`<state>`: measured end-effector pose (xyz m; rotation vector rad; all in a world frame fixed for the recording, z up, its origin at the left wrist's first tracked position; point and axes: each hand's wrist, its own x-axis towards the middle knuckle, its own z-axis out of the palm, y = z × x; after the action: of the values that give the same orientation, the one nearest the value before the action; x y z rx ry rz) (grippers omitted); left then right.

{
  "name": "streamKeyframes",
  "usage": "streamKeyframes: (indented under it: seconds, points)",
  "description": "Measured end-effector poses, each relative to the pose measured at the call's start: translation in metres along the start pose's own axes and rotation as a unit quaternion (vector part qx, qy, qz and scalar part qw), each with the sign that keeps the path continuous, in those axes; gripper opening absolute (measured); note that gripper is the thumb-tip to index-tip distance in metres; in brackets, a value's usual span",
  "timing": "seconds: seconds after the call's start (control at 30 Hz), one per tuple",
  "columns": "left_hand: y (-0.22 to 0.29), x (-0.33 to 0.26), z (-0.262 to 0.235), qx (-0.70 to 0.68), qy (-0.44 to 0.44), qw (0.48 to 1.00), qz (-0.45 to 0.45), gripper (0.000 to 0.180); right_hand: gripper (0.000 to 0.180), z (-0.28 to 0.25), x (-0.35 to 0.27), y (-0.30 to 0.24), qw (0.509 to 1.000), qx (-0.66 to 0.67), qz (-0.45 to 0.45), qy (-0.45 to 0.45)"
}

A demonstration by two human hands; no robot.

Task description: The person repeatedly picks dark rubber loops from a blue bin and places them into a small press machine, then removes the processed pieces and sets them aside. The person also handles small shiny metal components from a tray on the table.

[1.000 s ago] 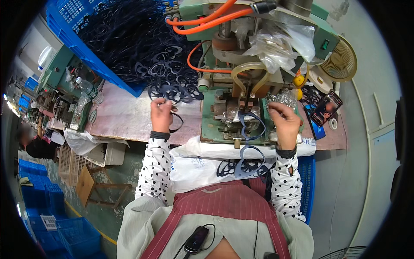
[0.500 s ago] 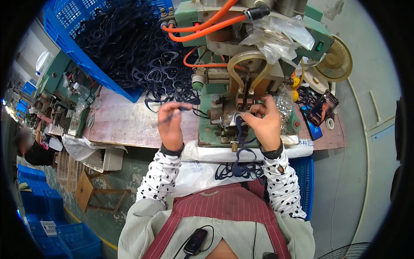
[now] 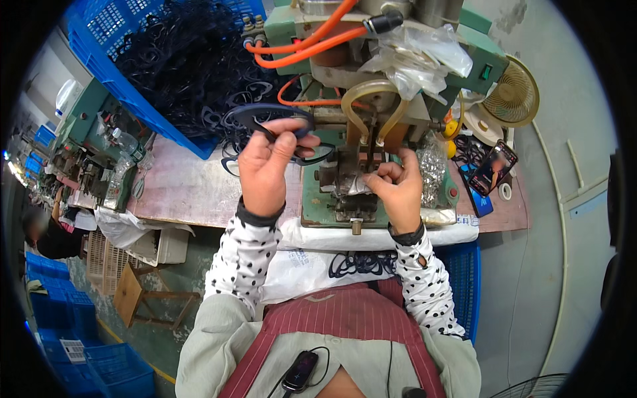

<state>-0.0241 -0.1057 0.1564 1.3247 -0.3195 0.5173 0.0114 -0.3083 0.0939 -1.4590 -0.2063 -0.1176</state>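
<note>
My left hand [image 3: 265, 169] is raised at the left of the green machine, thumb and fingers closed on a dark blue looped band [image 3: 249, 114]. The band's curved ends stick out beyond the fingers on both sides. My right hand [image 3: 400, 192] is at the machine's metal fixture [image 3: 352, 179], thumb and forefinger together at its right side; whatever is between them is too small to make out. Just above the fingertips stands the press head, with a clear tan hose [image 3: 350, 109] looping into it. Several similar dark bands [image 3: 358, 264] lie on the white sack at my lap.
A blue crate [image 3: 142, 99] at the far left holds a heap of dark bands. Orange air hoses [image 3: 308, 53] cross the machine's top. A bag of small shiny parts [image 3: 434, 169], a phone [image 3: 493, 169], a tape roll [image 3: 504, 192] and a fan [image 3: 511, 89] are to the right.
My left hand has risen slightly and now shows a looped band in its grip. The dark strip that hung from the fixture by my right hand is gone from there.
</note>
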Motion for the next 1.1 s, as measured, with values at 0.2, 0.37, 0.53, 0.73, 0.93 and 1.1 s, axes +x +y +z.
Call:
streamKeyframes:
  seconds: [0.2, 0.37, 0.53, 0.73, 0.93, 1.1]
  points:
    - [-0.029, -0.043, 0.010, 0.309, -0.187, 0.872, 0.331, 0.031, 0.057, 0.005, -0.004, 0.004, 0.999, -0.017, -0.023, 0.035]
    - [-0.055, -0.065, 0.032, 0.261, -0.301, 0.843, 0.362, 0.036, 0.042, -0.029, 0.006, 0.004, 0.988, -0.101, -0.092, 0.069]
    - [-0.068, -0.057, 0.025, 0.242, -0.335, 0.841, 0.348, 0.039, 0.029, -0.115, 0.023, 0.066, 0.907, -0.336, -0.095, 0.235]
    - [-0.063, -0.058, 0.026, 0.274, -0.329, 0.834, 0.347, 0.042, 0.024, -0.145, 0.008, 0.077, 0.914, -0.376, -0.033, 0.146]
    - [-0.067, -0.063, 0.030, 0.290, -0.305, 0.837, 0.350, 0.039, 0.023, -0.116, -0.007, 0.075, 0.771, -0.626, -0.052, 0.107]
    - [-0.057, -0.077, 0.020, 0.371, -0.276, 0.817, 0.344, 0.037, 0.015, -0.126, 0.005, 0.088, 0.883, -0.453, -0.029, 0.117]
